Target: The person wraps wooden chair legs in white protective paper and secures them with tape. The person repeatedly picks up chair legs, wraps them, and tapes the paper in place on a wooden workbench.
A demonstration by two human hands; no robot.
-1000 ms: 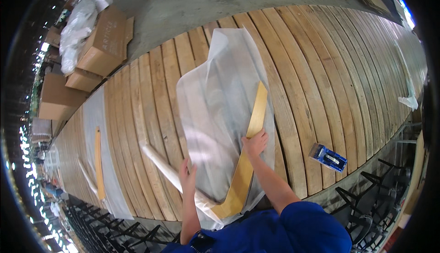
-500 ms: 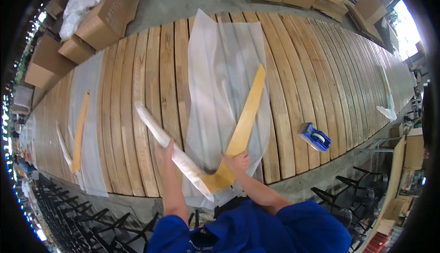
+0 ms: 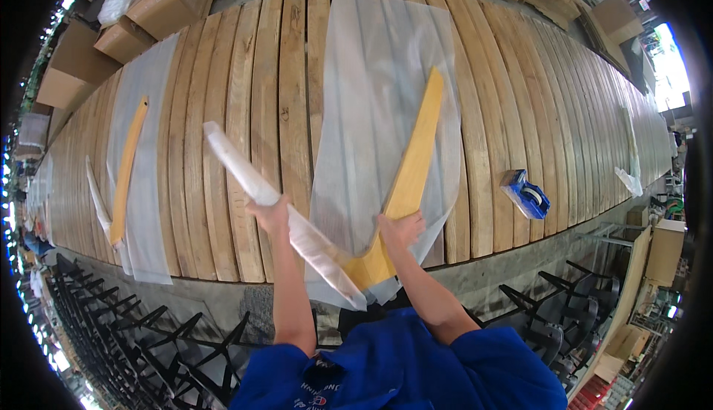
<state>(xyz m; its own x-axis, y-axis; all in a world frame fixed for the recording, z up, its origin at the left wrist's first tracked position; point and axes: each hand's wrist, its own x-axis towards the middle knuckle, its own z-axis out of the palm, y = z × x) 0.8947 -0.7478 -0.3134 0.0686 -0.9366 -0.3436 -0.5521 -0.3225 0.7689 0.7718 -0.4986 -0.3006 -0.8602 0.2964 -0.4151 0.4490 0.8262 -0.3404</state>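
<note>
A V-shaped wooden piece, perhaps furniture legs, lies on a translucent white foam sheet [image 3: 379, 61] at the near middle of the slatted table. Its left arm is wrapped in white foam [image 3: 249, 176]; the right arm is bare yellowish wood [image 3: 417, 165]. My left hand [image 3: 272, 217] is closed across the wrapped arm, about midway along. Around the lower part of the bare arm, my right hand [image 3: 402, 230] is closed, with the thumb on the near side. The bend of the V is close to my body, and foam partly covers it.
A blue tape dispenser [image 3: 527, 194] stands on the slatted table [image 3: 494, 128] to the right. On the left, another V-shaped wooden piece [image 3: 128, 168] rests on a second foam sheet [image 3: 152, 209]. Cardboard boxes [image 3: 174, 1] stand beyond the table; black metal frames [image 3: 141, 328] crowd the near floor.
The whole view has shifted, so the table sits higher in it. The wrapped arm's tip has swung slightly left. The foam sheet's far edge now lies straighter. Both hands stay on the piece.
</note>
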